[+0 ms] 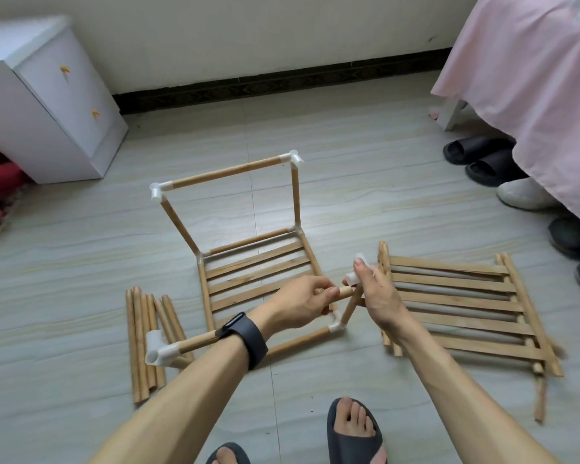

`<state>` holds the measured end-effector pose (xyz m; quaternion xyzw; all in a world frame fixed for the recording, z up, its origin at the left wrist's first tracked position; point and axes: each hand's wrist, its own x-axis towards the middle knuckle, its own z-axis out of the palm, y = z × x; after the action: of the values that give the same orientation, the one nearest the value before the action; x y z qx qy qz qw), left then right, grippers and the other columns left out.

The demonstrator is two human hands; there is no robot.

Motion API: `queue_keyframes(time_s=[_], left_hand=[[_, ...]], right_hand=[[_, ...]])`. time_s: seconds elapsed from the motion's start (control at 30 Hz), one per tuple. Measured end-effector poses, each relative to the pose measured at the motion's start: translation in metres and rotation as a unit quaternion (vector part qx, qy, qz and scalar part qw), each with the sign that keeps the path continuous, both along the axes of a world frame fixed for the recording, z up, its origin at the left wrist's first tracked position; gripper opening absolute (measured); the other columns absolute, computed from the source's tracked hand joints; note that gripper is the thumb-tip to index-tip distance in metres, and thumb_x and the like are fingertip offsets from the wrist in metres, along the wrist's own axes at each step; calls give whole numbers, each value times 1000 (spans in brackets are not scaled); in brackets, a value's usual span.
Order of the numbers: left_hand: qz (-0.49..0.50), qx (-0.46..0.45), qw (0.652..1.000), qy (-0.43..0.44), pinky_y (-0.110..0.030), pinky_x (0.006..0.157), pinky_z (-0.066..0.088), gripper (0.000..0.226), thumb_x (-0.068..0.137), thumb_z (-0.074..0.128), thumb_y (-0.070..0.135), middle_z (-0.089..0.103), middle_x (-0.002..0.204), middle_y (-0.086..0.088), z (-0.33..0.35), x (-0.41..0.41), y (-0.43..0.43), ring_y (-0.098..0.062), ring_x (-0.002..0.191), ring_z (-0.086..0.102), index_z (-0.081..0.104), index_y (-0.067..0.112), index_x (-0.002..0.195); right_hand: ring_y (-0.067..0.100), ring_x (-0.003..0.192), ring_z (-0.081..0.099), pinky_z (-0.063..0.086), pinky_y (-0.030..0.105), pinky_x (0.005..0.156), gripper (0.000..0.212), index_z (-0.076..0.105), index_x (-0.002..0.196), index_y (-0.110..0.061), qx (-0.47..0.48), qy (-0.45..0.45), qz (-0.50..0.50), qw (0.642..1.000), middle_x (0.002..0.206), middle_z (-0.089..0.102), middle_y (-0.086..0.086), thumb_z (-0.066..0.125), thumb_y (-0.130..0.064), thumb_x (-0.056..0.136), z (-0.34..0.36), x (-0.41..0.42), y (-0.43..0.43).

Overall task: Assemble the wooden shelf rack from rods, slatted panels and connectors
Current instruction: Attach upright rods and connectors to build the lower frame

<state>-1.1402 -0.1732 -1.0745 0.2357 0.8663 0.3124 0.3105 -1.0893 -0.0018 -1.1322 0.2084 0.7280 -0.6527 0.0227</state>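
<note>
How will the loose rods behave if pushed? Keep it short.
The rods look round and lie on a smooth floor, so they would likely roll. Thin bare wood: probably light and stiff.

You are in a bedroom at home. At two o'clock a bed is draped in a pink sheet (529, 95) that hangs low, with a white bed leg (451, 115) showing beneath it. Black slippers (479, 155) and other shoes sit beside the bed at three o'clock. At ten o'clock stands a white bedside cabinet (47, 105) with two drawers. The pale tiled floor (81, 249) meets a dark skirting (265, 85) at twelve o'clock, under a plain wall.
</note>
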Motion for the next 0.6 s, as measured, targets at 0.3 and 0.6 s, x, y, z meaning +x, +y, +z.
queue_keyframes(time_s=[0.3, 0.6], left_hand=[[13, 17, 999, 28, -25, 63, 37, 31, 107, 42, 43, 63, 78, 12, 6, -6, -9, -2, 69, 52, 65, 27, 119], [35, 9, 999, 35, -30, 71, 46, 28, 105, 46, 45, 71, 83, 12, -2, -4, -3, -8, 79, 63, 65, 26, 112]], right_hand=[[16, 76, 51, 51, 52, 87, 61, 51, 82, -21, 40, 1, -17, 999, 76, 48, -3, 38, -80, 91, -3, 5, -5], [0, 88, 58, 37, 16, 70, 56, 59, 107, -20, 71, -1, -25, 997, 93, 61, -7, 33, -68, 98, -4, 7, -32]])
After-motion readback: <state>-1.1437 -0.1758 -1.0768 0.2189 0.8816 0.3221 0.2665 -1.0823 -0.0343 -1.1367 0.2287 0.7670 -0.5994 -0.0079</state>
